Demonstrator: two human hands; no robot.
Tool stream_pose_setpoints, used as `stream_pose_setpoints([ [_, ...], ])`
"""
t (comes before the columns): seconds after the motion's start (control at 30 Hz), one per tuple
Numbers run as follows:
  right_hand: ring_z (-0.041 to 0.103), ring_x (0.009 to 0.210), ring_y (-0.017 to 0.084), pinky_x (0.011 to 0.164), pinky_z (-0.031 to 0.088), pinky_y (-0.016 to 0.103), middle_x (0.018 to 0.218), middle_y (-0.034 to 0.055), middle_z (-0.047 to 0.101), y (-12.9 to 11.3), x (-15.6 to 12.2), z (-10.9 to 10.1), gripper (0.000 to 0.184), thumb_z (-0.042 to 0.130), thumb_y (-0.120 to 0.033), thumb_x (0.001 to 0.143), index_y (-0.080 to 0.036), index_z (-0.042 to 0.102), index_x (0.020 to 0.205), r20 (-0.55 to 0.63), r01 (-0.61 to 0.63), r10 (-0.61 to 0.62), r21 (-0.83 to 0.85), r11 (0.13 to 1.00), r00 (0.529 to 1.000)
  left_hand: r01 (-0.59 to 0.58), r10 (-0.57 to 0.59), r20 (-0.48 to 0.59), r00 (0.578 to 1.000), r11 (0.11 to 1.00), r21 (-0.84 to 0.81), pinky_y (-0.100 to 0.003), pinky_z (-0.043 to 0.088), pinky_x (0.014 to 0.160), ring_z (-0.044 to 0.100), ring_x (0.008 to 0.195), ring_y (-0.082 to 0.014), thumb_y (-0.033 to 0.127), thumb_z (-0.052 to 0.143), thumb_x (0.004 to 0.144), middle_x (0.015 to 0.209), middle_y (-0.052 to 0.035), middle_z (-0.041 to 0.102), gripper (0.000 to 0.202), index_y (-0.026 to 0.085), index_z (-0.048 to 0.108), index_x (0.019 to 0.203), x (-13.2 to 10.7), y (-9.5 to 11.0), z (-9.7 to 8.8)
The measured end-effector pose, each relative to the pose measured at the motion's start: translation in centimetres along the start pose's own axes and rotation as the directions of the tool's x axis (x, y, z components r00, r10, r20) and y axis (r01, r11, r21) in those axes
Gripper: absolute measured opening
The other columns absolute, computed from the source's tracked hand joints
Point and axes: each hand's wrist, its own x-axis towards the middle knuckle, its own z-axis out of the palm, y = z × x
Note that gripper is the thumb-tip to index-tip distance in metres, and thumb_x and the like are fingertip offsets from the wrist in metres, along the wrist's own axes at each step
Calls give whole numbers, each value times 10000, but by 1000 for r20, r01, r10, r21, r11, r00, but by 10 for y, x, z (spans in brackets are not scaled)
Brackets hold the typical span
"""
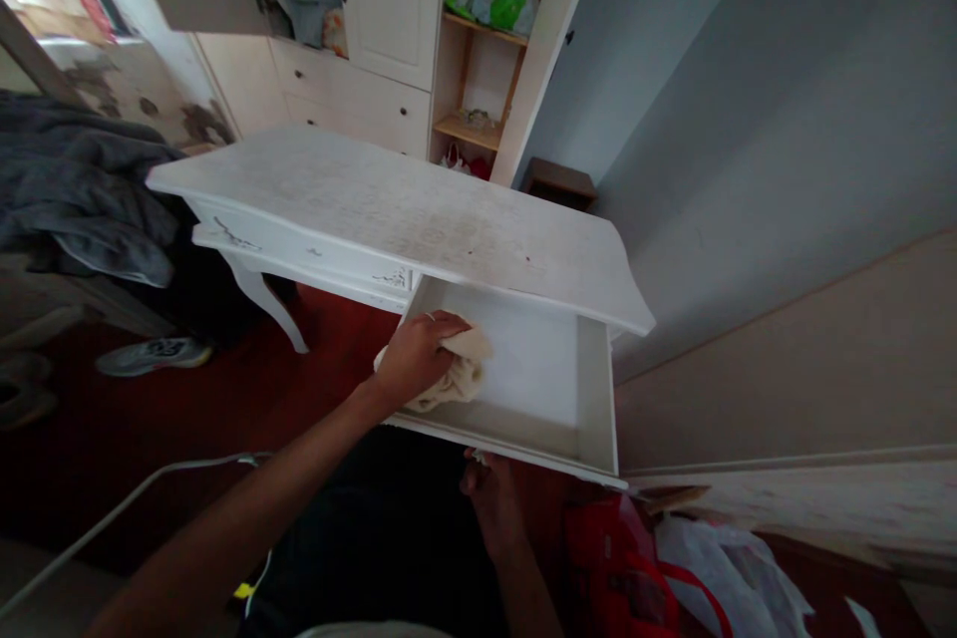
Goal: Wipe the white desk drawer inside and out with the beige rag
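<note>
A white desk [389, 209] stands in front of me with its right drawer [598, 389] pulled out. My left hand [415, 354] is closed on a cream cloth [456, 381] and presses it onto the drawer's bottom near its left side. My right hand [489, 493] sits below the drawer's front panel, its fingers curled up under the panel's edge; what they grip is hidden.
A grey blanket [75, 189] lies at the left, a shoe [154, 355] on the red floor beneath it. A wardrobe [389, 10] with shelves and bags stands behind the desk. A red bag [620, 568] and white plastic [725, 568] lie at lower right. A white cable [135, 498] crosses the floor.
</note>
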Motion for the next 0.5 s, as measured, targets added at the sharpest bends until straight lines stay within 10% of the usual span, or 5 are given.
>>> stream_pose_setpoints([
  [0.17,503,521,110,502,412,268,852,50,675,2,1,2,282,743,-428,719,-174,688,830,-16,-23,24,55,998,1000,-179,123,-359,925,976,-127,-315,517,975,635,1068,-150,91,477,769,1134,-33,691,373,192,687,1061,33,23,-35],
  [0.33,496,513,100,499,405,262,832,36,665,2,1,5,255,746,-399,711,-168,679,795,-25,-48,50,94,994,998,-210,266,-564,782,964,164,-458,407,1088,506,1268,-196,135,457,852,1308,-35,573,416,203,578,1243,104,35,-72],
  [0.43,501,516,103,499,411,261,832,45,666,2,1,5,267,756,-391,697,-156,680,798,-26,-47,50,110,993,998,-218,339,-502,796,934,285,-468,359,1124,452,1313,-231,163,508,852,1369,-64,517,425,199,565,1271,150,22,-69],
  [0.5,505,514,109,489,409,262,835,53,667,3,1,5,280,749,-406,708,-153,681,808,-18,-37,38,94,995,999,-189,308,-358,881,925,330,-419,337,1150,399,1362,-244,183,528,856,1465,-77,432,463,228,542,1317,170,6,-54],
])
